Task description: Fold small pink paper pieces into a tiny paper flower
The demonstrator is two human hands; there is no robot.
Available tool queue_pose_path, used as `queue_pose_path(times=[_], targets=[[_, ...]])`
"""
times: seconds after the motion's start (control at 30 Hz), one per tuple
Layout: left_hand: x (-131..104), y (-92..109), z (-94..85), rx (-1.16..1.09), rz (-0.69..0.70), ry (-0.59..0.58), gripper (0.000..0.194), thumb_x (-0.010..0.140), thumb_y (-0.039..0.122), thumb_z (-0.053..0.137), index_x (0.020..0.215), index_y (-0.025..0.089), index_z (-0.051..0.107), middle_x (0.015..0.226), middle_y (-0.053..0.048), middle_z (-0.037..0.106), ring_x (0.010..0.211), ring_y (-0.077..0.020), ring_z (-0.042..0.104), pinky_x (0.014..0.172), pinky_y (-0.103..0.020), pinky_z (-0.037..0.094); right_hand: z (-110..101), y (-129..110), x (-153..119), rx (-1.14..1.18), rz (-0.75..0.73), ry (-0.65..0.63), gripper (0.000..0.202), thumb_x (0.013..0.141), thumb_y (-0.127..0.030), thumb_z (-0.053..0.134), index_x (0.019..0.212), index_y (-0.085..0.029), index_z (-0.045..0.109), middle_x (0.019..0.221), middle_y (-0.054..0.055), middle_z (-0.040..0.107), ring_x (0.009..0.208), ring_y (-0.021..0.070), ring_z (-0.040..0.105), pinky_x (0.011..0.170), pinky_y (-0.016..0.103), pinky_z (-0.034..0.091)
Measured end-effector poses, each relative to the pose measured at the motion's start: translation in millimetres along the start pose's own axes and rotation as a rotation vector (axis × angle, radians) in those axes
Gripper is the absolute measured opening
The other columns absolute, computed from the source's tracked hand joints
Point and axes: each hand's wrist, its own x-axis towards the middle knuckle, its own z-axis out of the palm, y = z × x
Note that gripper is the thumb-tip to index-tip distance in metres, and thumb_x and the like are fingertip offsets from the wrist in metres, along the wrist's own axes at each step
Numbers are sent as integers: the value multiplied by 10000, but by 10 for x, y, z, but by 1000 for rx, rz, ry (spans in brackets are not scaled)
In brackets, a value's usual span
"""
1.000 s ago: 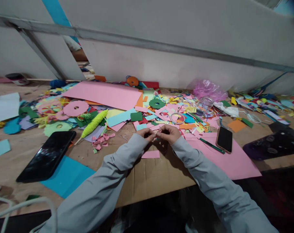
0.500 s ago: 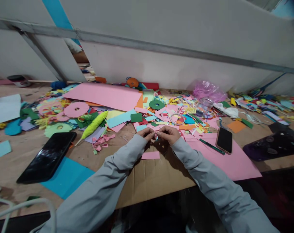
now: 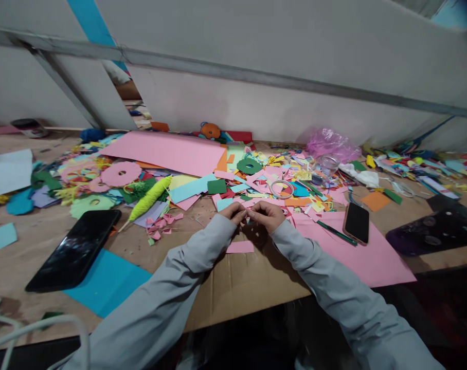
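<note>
My left hand (image 3: 234, 211) and my right hand (image 3: 267, 215) meet fingertip to fingertip above a brown cardboard sheet (image 3: 249, 288). Both are closed in a pinch; whatever lies between the fingers is too small to make out. Just below them, a small pink paper strip (image 3: 240, 247) lies on the cardboard. Cut scraps of coloured paper (image 3: 256, 177) are heaped right behind my hands. To the left of my left hand is a little pile of pink pieces (image 3: 162, 226).
A black phone (image 3: 73, 252) rests over blue paper (image 3: 110, 282) at left, near a lime yarn bundle (image 3: 150, 198). At right, a smaller phone (image 3: 356, 223) and green pen (image 3: 337, 232) lie on pink paper (image 3: 376, 264). White cables (image 3: 81, 329) cross the lower left.
The fingertips of my two hands have shifted slightly against each other, and my right fingers are bent a little differently. The objects on the table look unmoved.
</note>
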Motion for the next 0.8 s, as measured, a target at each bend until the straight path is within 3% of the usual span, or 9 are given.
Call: queue_pose_path(times=[0.27, 0.47, 0.63, 0.8], targets=[[-26, 50, 1, 92, 42, 83, 249, 725, 425, 609, 708, 188, 535, 543, 37, 554, 486, -100, 490, 492, -222, 383, 42, -23, -12, 41, 68, -64, 336, 697, -471, 692, 657, -159, 574, 531, -36, 561, 450, 82, 485, 437, 200, 377], [-15, 120, -64, 171, 46, 82, 227, 728, 397, 623, 700, 187, 542, 526, 42, 529, 486, -99, 467, 490, -220, 366, 44, -53, -10, 1, 71, -78, 319, 689, -456, 692, 648, -158, 588, 516, -36, 545, 442, 83, 480, 434, 202, 371], [-5, 282, -189, 109, -19, 198, 282, 716, 436, 628, 669, 194, 491, 480, 66, 463, 400, -78, 398, 402, -207, 292, -23, -135, -16, -25, 34, -28, 283, 693, -423, 681, 633, -163, 585, 531, -24, 557, 460, 91, 481, 447, 213, 381], [-31, 300, -190, 1, -95, 15, 371, 654, 499, 686, 651, 184, 490, 434, 66, 469, 361, -65, 393, 386, -197, 277, -38, -213, -32, -125, -190, 0, 169, 718, -321, 680, 809, -180, 667, 805, 27, 658, 679, 126, 581, 621, 260, 476]])
